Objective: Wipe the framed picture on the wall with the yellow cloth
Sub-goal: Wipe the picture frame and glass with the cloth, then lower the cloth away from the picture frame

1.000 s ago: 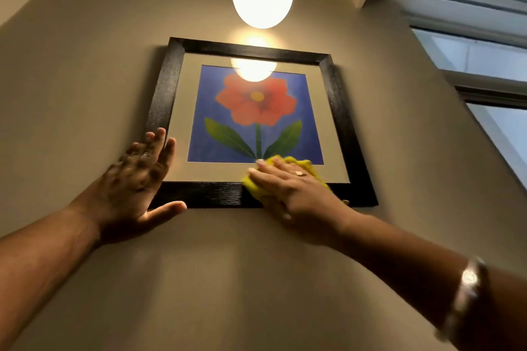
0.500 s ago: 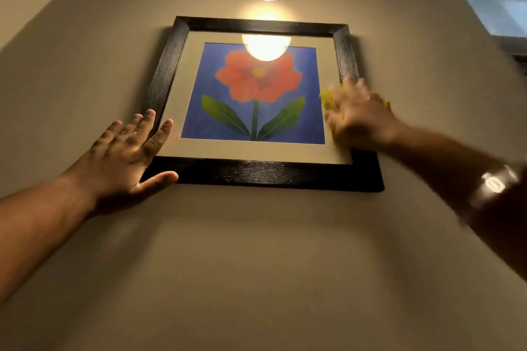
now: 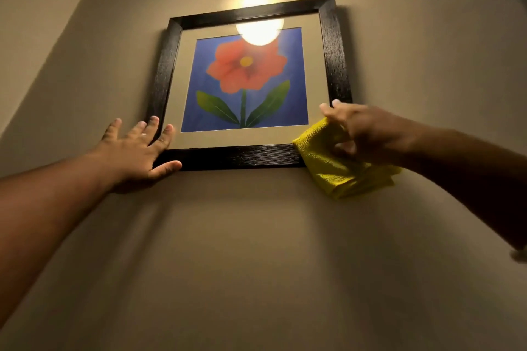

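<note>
At right of centre the right hand (image 3: pixel 368 134) is pinching the yellow cloth (image 3: pixel 336 168), seemingly against the lower-right corner of the framed picture (image 3: pixel 245 80), which is stretching up-left; the left hand (image 3: pixel 137 148), fingers spread, is bracing the lower-left corner.

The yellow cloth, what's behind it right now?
The yellow cloth covers the black frame's lower right corner and some wall. That corner is hidden. The right hand grips the cloth.
</note>
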A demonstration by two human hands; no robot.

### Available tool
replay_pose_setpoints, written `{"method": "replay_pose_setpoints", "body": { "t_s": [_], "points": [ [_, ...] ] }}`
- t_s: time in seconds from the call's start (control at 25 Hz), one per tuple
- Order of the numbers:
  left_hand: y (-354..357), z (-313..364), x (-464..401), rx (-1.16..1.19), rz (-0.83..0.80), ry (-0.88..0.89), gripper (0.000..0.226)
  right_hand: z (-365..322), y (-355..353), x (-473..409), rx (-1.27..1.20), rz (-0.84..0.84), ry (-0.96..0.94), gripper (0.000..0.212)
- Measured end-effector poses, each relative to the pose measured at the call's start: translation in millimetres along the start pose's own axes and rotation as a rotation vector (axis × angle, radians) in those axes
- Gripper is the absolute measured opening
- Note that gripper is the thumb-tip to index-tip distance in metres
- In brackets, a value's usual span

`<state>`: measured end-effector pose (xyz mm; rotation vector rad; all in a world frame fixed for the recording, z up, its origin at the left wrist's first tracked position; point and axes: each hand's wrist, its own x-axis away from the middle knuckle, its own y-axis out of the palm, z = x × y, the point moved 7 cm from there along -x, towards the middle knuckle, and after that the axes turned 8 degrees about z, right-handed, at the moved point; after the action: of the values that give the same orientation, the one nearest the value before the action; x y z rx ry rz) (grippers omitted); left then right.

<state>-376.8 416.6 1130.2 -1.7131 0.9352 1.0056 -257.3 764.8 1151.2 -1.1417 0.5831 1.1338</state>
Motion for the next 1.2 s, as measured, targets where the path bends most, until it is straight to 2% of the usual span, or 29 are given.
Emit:
{"method": "replay_pose_setpoints", "body": {
  "t_s": [0.08,0.16,0.24,0.32,0.36,0.4,0.48,0.56,0.64,0.72,0.88,1.0,1.08,1.2],
  "points": [
    [-11.4,4.0,6.7,-0.051,-0.038,0.008,0.09,-0.8,-12.9,-0.2,0.323,0.081,0.012,0.075],
    [-19.4,7.0,21.5,-0.083,-0.02,0.047,0.086,-13.7,-25.9,1.0,0.431,0.146,0.011,0.048],
    [-41.4,1.5,34.5,-0.013,0.083,0.094,0.089,-39.5,-30.6,4.0,0.426,0.167,-0.032,0.022],
    [-78.7,-11.8,52.8,0.259,0.168,0.157,0.088,-80.0,-22.0,8.5,0.165,0.137,-0.047,0.002],
    [-97.4,-18.6,66.2,0.442,0.157,0.195,0.086,-108.0,-16.9,10.2,-0.031,0.116,-0.042,0.01],
    [-112.2,-26.2,87.6,0.6,0.092,0.238,0.086,-144.4,-9.8,11.2,-0.222,0.086,-0.045,0.017],
    [-116.8,-32.2,141.9,0.725,-0.121,0.343,0.087,-229.6,6.9,18.8,-0.518,0.016,-0.07,0.013],
    [-87.6,-64.2,214.3,0.8,-0.317,0.345,0.069,-325.2,32.4,24.5,-0.737,-0.044,-0.116,0.015],
    [-42.9,-125.7,286.8,0.866,-0.34,0.169,0.041,-425.3,68.5,36.4,-0.902,-0.181,-0.205,0.017],
    [13.9,-198.9,377.6,0.898,-0.38,-0.072,0.026,-537.4,117.4,61.7,-1.064,-0.323,-0.259,0.018],
    [126.8,-301.2,605.0,1.041,-0.597,-0.729,0.027,-754.6,227.8,167.9,-1.421,-0.697,-0.191,0.023],
    [179.4,-324.7,800.2,1.076,-0.721,-1.259,0.022,-886.2,299.2,290.0,-1.541,-0.951,-0.132,0.022],
    [199.4,-314.7,944.5,1.031,-0.741,-1.516,0.018,-970.6,341.4,402.5,-1.544,-1.123,-0.149,0.02],
    [200.2,-259.7,1148.1,0.898,-0.76,-1.811,0.021,-1061.9,380.2,592.3,-1.436,-1.392,-0.172,0.012]
  ]
}}
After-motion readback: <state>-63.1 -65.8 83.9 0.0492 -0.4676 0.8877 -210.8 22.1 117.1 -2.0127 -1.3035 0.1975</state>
